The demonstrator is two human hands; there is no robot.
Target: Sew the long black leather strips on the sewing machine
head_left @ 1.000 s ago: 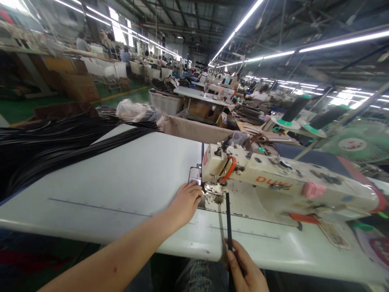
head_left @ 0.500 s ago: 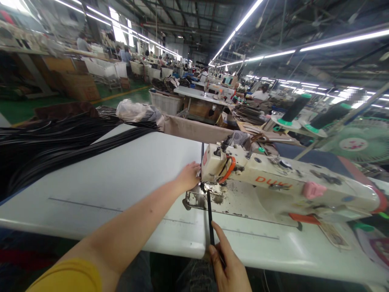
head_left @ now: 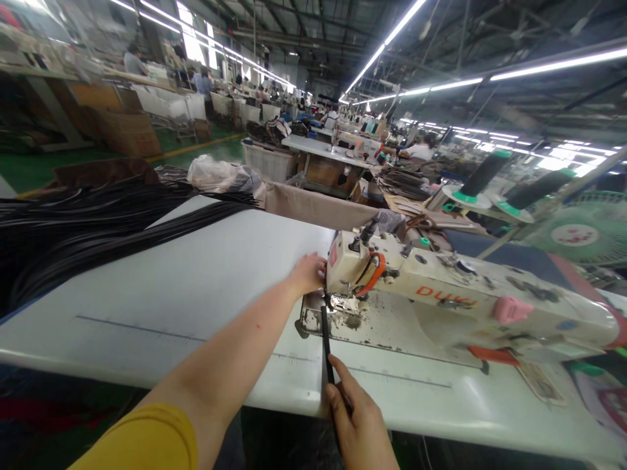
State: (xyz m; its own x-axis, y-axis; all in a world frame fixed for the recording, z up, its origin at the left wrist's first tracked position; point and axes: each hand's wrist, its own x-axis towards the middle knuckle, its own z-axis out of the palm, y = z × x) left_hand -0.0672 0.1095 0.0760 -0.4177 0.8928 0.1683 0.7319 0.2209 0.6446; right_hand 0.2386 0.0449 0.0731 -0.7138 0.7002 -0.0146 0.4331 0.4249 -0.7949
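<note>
A black strap (head_left: 325, 336) runs from the needle area of a sewing machine (head_left: 416, 281) toward the table's front edge. My right hand (head_left: 362, 421) is closed round its near part, thumb and forefinger pinching it. Beside the machine's head, on its left, is my left hand (head_left: 308, 273). Its fingers are bent, with their tips partly hidden by the head, so what they hold does not show. Under the needle lies a worn metal plate (head_left: 362, 320). The strap's far end is hidden.
A pile of long black straps (head_left: 98, 254) covers the table's left side. Thread cones (head_left: 482, 176) and a fan (head_left: 580, 228) stand at the right. Behind the table (head_left: 206, 274) is a cloth-lined trough (head_left: 318, 209). People sit at distant benches.
The strap's near part has swung left along with my right hand. Its length behind the machine head no longer shows. My left hand's fingers look more bent.
</note>
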